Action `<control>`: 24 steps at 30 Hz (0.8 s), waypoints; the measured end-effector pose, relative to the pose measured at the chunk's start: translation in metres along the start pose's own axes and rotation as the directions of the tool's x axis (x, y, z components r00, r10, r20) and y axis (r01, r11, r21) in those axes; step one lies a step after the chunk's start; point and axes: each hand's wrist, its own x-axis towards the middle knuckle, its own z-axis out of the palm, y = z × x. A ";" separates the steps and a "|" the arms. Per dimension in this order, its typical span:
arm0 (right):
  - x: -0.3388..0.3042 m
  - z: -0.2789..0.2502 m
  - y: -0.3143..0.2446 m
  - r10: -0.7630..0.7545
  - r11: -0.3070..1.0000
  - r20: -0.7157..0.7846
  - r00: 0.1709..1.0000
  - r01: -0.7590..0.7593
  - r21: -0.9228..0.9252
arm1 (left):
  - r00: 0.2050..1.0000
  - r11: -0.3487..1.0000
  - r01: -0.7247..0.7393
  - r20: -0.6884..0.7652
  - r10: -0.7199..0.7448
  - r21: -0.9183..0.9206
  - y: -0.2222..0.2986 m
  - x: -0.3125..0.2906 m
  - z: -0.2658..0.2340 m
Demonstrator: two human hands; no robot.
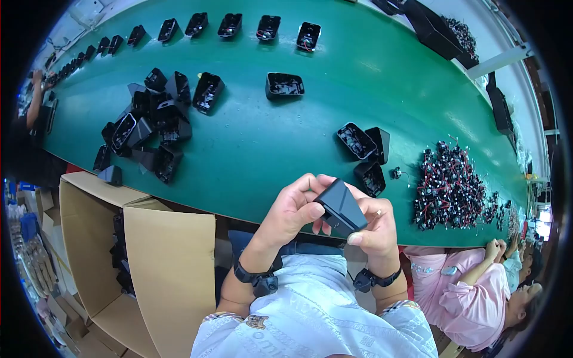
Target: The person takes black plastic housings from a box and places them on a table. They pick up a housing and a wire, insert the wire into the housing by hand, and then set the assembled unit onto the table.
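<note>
A black plastic housing (pixel 341 206) is between my hands, above the table's near edge, with its closed, slanted outer side facing up. My left hand (pixel 291 209) grips its left side, thumb on the near face. My right hand (pixel 378 225) holds its right end, with the thumb low on the near corner; some of its fingers are hidden behind the housing. Just beyond my hands lie several like housings, including an open-side-up one (pixel 356 141) and one on its side (pixel 371 178). A small part with a wire (pixel 397 173) lies to their right.
On the green table (pixel 239 161), a heap of black housings (pixel 143 128) lies left and a pile of small wired parts (pixel 450 188) right. A row of housings (pixel 230 25) runs along the far side. An open cardboard box (pixel 170 277) stands at lower left. Co-workers sit on the right (pixel 459 289).
</note>
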 end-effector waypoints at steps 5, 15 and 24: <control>0.013 0.003 -0.033 -0.204 0.882 0.187 0.961 0.263 -0.391 | 0.996 0.994 -0.074 0.063 0.069 0.075 -0.011 0.001 -0.007; 0.184 -0.063 -0.108 -0.277 -0.270 0.312 0.909 0.238 -0.933 | 0.967 0.862 -0.107 -0.150 0.206 0.496 -0.019 0.005 -0.002; 0.264 -0.116 -0.090 -0.220 -0.488 0.284 0.933 0.146 -0.861 | 0.959 0.881 -0.144 -0.157 0.237 0.452 -0.019 0.003 -0.003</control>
